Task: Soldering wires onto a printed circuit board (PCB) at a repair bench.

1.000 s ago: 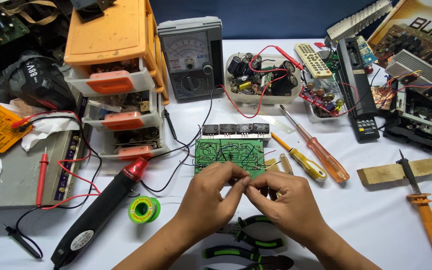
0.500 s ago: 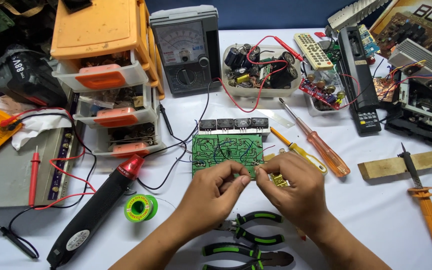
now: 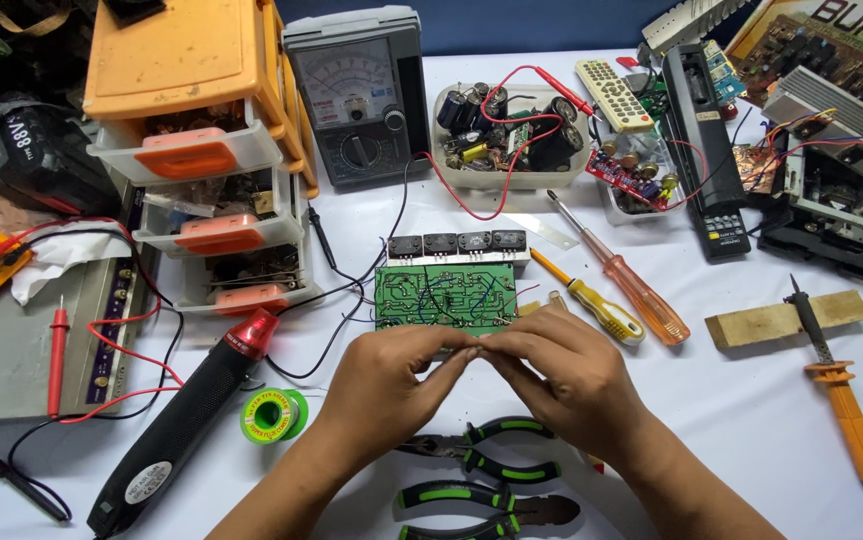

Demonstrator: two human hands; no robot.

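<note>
Circuit board, green with a row of black transistors along its far edge, lies flat in the middle of the white desk, just beyond both hands. The left hand and right hand meet fingertip to fingertip right at the board's near edge, fingers curled and pinched together on something too small to make out. Half a second ago the right hand sat a little to the right with a small brassy part showing beside it; now the hands are closed up together and that part is hidden. The board itself has not shifted.

Far left, a red probe lies on a grey panel. Next comes the black heat gun with its red nozzle pointing toward the board, and a green solder reel just beside it. Behind these stands the orange drawer cabinet, then the grey analog meter. Near the wrists lie green-handled pliers, unmoved. Right of the board rest a yellow screwdriver and an orange screwdriver, side by side. Further right a wood block props an orange soldering iron.
</note>
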